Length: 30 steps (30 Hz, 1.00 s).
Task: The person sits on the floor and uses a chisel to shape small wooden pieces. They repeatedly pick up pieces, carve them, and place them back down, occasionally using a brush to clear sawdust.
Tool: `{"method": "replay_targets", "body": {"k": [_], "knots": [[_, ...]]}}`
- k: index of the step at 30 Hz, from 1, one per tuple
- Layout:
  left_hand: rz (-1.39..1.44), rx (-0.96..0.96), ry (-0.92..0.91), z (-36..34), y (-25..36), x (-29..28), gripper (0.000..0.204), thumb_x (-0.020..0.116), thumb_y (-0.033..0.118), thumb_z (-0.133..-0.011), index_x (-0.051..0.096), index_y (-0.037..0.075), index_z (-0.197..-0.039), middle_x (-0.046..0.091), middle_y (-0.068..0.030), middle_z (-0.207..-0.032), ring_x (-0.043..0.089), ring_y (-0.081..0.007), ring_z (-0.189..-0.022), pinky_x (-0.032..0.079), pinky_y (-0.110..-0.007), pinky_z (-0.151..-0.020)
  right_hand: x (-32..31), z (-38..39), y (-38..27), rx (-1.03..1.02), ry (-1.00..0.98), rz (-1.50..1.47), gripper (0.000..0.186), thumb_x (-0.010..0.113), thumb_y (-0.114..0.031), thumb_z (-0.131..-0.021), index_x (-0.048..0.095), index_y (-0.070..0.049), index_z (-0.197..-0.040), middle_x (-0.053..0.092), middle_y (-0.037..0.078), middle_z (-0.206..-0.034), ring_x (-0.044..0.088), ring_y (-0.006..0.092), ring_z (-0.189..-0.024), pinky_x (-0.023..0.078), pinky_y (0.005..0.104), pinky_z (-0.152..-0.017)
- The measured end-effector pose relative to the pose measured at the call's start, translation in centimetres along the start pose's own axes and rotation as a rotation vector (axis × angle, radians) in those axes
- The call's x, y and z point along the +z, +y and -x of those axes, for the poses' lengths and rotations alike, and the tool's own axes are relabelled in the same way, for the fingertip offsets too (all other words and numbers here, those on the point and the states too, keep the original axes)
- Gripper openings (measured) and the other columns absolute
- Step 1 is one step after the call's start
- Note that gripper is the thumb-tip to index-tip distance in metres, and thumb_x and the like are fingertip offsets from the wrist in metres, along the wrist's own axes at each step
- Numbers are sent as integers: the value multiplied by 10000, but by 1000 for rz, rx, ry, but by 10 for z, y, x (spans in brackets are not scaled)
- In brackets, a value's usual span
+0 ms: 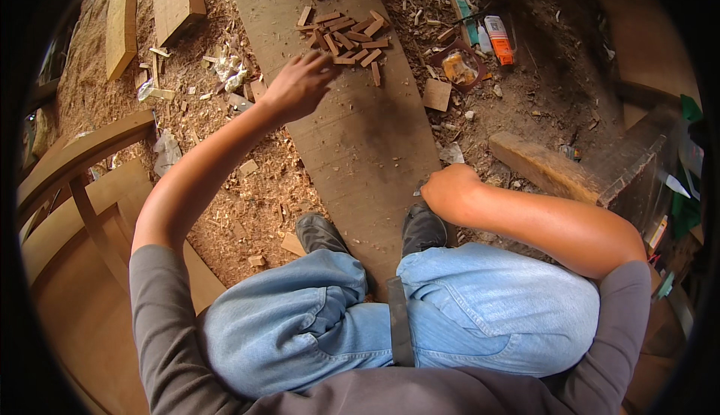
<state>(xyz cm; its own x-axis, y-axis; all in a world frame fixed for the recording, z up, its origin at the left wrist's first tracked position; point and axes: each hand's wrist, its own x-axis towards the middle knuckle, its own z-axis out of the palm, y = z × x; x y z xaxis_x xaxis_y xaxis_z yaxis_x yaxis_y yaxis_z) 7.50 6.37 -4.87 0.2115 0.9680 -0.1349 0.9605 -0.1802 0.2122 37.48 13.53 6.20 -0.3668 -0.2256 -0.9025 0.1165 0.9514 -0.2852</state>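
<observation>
A loose pile of small reddish-brown wooden pieces (352,34) lies on the far part of a wide, dusty plank (337,145). My left hand (300,85) is over the plank's left edge, at the near-left side of that pile. Its fingers are loosely bent and partly apart, and I see nothing held in them. My right hand (450,192) is closed low by the plank's right edge, above my right shoe (424,229). A small greyish bit shows at its fingertips, too hidden to name. A dark flat strip (400,321) lies over my lap.
Thick timber boards (180,2) lie far left, and a curved wooden frame (82,152) stands nearer on the left. Wood shavings (247,197) cover the ground. To the right are an orange-and-white package (499,40), a square wood offcut (436,94) and a heavy timber (544,166).
</observation>
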Motion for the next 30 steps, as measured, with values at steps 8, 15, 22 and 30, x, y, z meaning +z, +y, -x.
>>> {"method": "replay_targets", "body": {"k": [8,15,22,30], "knots": [[-109,333,172,-59,32,12,329,596,132,-926,653,125,-1250,581,-60,-1304,470,-224,-1300,456,-402,-1002,0,0,-1,-3,3,0,240,672,-94,-872,768,-77,-1091,743,110,-1152,727,261,-1052,601,366,-744],[-181,286,81,-63,39,11,130,621,157,-911,690,129,-1018,599,-36,-1157,500,-200,-1229,469,-397,-948,-3,2,-2,-7,11,12,233,658,-92,-878,770,-79,-1083,749,105,-1134,729,263,-1044,602,365,-748],[317,-115,17,-6,38,-1,158,639,162,-939,611,81,-1072,668,-93,-1002,625,-291,-1044,502,-417,-899,-1,5,2,34,8,78,200,658,-88,-878,785,-87,-1033,760,96,-1097,738,261,-1015,603,369,-727],[368,-536,25,105,52,-3,376,803,296,-817,640,70,-1069,639,-95,-1033,620,-291,-1038,534,-419,-862,-3,0,15,59,90,-190,544,644,-177,-916,525,-96,-1440,709,178,-1129,689,351,-1041,568,443,-843]]}}
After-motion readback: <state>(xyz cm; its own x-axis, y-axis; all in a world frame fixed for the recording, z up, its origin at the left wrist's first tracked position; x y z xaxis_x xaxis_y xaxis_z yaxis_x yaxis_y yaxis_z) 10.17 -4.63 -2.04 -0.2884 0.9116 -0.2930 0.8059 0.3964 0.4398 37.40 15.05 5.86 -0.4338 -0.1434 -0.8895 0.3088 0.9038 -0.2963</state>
